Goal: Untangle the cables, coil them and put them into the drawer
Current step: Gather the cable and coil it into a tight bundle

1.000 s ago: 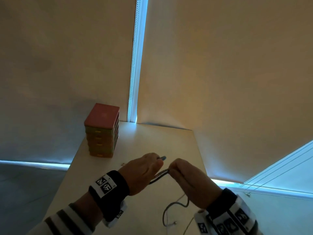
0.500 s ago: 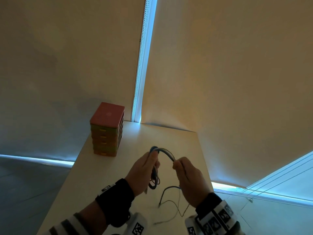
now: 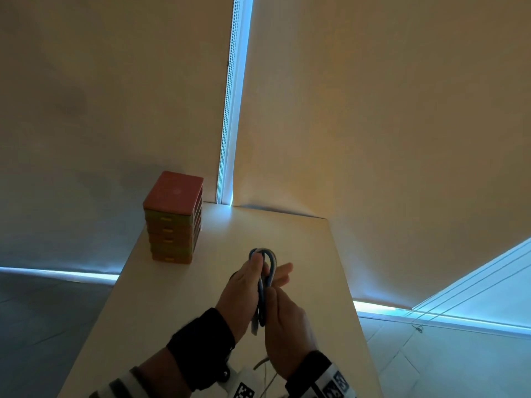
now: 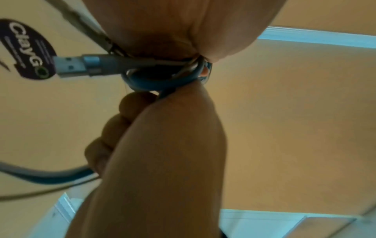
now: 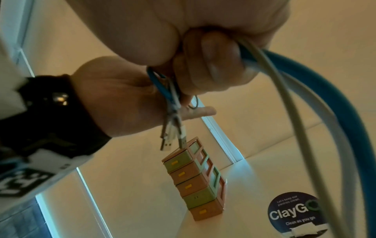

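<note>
My left hand (image 3: 253, 278) pinches a small coil of blue and pale cable (image 3: 265, 255) upright above the table, thumb in front and straight fingers (image 3: 283, 272) behind it. Just below, my right hand (image 3: 277, 304) curls its fingers round the same cable (image 5: 317, 83) where it leaves the coil. USB plugs (image 5: 173, 138) hang from the bundle; one plug (image 4: 69, 67) shows close up in the left wrist view. The small pink-and-green drawer unit (image 3: 172, 219) stands at the table's far left with all its drawers pushed in.
A loose thin cable (image 3: 263, 364) lies on the pale table (image 3: 301, 239) under my wrists. A dark round "ClayGo" sticker (image 5: 295, 212) is on the tabletop. Drawn blinds close off the far side and the right; the table edges drop off left and right.
My hands have come together. The arch of cable that spanned them has been folded onto the coil, and my right hand now grips the cable right beside my left palm.
</note>
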Action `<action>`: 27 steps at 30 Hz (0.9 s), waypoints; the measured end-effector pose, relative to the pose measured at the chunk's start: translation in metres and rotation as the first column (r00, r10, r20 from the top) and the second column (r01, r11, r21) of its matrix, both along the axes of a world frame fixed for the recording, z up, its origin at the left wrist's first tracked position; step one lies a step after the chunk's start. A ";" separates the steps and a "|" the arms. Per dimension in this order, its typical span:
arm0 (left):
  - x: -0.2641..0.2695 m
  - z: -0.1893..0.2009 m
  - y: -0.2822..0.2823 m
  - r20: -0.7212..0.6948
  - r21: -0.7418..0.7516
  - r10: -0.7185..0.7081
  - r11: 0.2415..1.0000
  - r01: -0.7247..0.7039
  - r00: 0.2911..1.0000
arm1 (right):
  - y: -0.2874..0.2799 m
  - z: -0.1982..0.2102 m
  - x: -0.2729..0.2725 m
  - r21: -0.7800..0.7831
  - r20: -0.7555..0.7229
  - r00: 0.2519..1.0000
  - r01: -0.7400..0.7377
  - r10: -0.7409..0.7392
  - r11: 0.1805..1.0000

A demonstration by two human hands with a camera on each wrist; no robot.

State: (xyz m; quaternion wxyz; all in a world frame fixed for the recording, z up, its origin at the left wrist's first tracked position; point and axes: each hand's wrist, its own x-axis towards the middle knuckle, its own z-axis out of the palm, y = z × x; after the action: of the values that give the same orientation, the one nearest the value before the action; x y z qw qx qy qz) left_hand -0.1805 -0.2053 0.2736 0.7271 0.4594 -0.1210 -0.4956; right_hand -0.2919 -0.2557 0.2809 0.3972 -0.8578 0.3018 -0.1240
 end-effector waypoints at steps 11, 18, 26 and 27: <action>-0.005 0.014 -0.006 0.019 -0.094 0.069 0.993 -0.067 0.997 | -0.014 0.003 0.003 0.280 0.162 0.983 -0.129 0.085 0.951; 0.007 0.007 0.003 0.229 0.080 -0.156 0.987 0.142 0.961 | -0.025 -0.003 -0.002 0.176 -0.008 0.949 -0.310 0.316 0.934; 0.009 0.021 -0.009 0.311 0.296 -0.132 0.954 0.036 0.941 | -0.026 -0.009 0.003 -0.049 -0.303 0.911 -0.309 0.280 0.950; 0.010 0.020 -0.011 0.232 0.288 -0.102 0.957 0.032 0.967 | -0.026 -0.008 0.005 -0.062 -0.298 0.917 -0.297 0.266 0.953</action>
State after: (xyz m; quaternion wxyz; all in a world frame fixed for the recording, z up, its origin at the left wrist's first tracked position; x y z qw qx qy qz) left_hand -0.1702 -0.2166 0.2939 0.6163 0.6115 -0.1535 -0.4719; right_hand -0.2874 -0.2813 0.2726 0.3169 -0.9210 0.2222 0.0440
